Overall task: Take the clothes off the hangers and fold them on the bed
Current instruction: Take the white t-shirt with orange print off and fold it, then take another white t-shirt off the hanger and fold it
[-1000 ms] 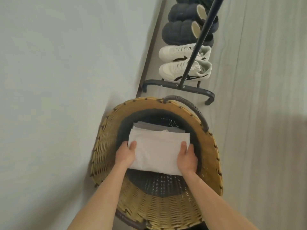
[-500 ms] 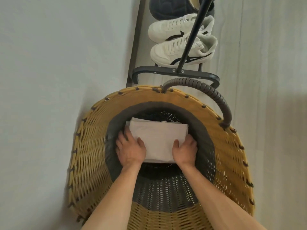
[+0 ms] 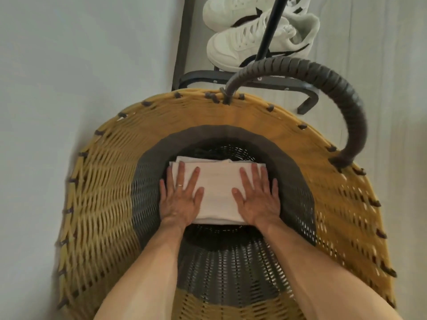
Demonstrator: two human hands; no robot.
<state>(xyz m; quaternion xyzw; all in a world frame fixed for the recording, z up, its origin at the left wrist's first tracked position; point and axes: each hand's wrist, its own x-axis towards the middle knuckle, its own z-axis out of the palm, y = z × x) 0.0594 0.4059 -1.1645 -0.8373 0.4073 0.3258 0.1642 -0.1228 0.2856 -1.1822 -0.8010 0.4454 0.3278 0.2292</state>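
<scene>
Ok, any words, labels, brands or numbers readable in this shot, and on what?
None can be read.
The white sneakers carry black stripe marks only, no legible lettering.
The folded white cloth, the wicker basket and the black rack base show no print.

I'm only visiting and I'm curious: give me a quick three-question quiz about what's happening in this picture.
1. True or false: the left hand and the right hand lie flat on the folded cloth inside the basket.
2. Which hand wears a ring? A left, B right, C neither.
3. Fill in: beyond the basket stand white ____.
Key: 1 true; 2 A; 3 sneakers.
</scene>
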